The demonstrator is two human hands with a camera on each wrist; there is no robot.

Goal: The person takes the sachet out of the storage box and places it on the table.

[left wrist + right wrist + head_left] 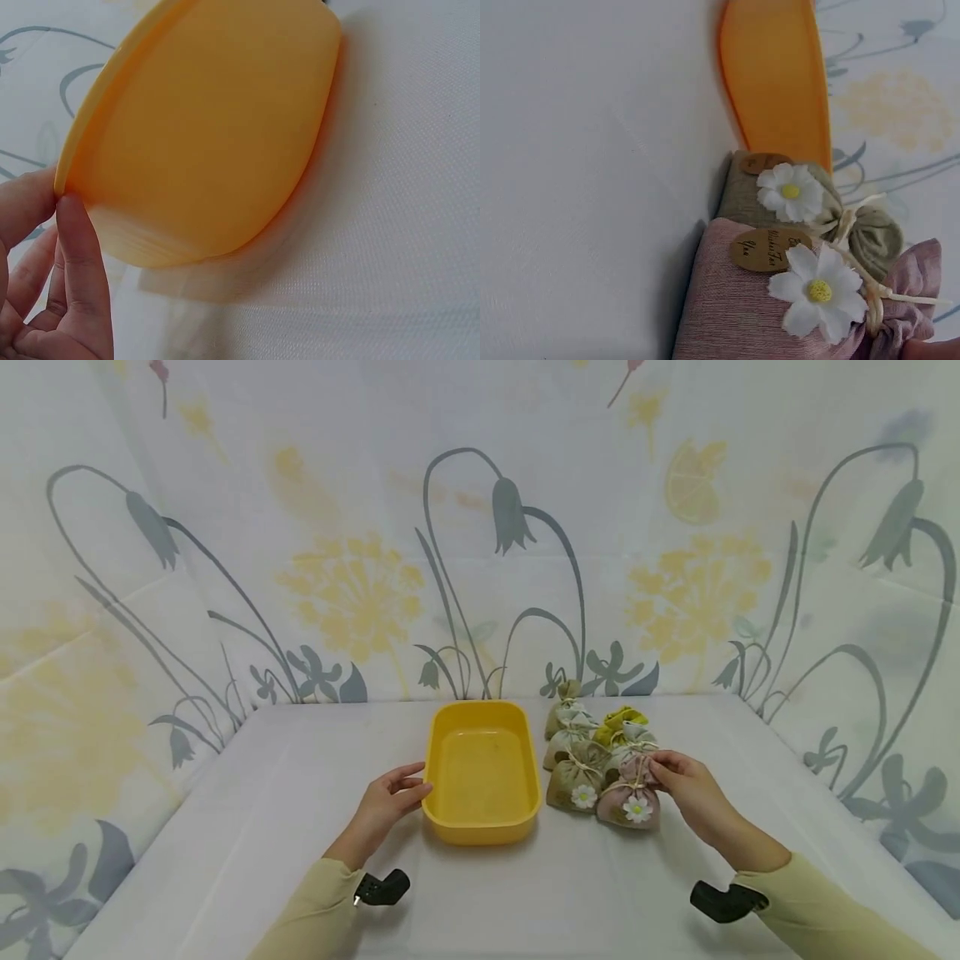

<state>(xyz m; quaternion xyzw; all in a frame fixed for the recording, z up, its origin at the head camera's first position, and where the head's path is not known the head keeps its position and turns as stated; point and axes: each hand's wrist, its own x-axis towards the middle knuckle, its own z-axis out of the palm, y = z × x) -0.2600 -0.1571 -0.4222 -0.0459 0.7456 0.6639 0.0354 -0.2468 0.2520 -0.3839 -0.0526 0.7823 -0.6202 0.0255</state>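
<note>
A yellow rectangular tub (483, 772) stands on the white table with nothing in it. My left hand (384, 810) pinches its left rim between thumb and fingers; the left wrist view shows the fingertips (75, 225) at the rim's edge. Right of the tub, my right hand (693, 789) pinches the gathered neck of a pink drawstring sachet (628, 806) with a white daisy and a brown tag. Only a fingertip (934, 350) of that hand shows in the right wrist view. Beside the pink one sits an olive-brown sachet (576, 781), also with a daisy.
More sachets stand behind these two: a bright yellow-green one (618, 724), a pale green one (567, 739) and a brownish one (562, 714). A floral cloth (480, 568) hangs behind the white tabletop (300, 777).
</note>
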